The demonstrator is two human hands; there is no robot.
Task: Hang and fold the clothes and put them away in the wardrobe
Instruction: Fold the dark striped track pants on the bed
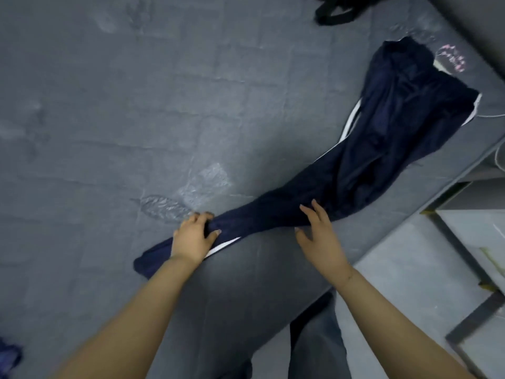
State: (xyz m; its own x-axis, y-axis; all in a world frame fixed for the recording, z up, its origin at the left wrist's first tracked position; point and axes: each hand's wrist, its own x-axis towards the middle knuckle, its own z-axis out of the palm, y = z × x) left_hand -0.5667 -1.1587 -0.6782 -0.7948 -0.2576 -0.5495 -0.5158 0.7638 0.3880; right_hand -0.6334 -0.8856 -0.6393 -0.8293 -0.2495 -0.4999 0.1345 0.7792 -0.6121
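Navy trousers [355, 160] lie from 7 to 1 o'clock across the grey mattress [109, 119]. I see the left hand [192, 239] clenched around their lower leg. The right hand [319, 236] lies flat, fingers straight, on the cloth.

A black garment [334, 12] is cut off by the top edge, so its kind cannot be told, and a blue cloth [9, 355] at the lower left edge shows only a corner. The left hand [192, 237] covers part of the navy trousers [382, 138], whose cuff end folds under itself. A small pink-printed item [451, 60] beside the waistband is blurred and partly tucked under the fabric; its print is unreadable.
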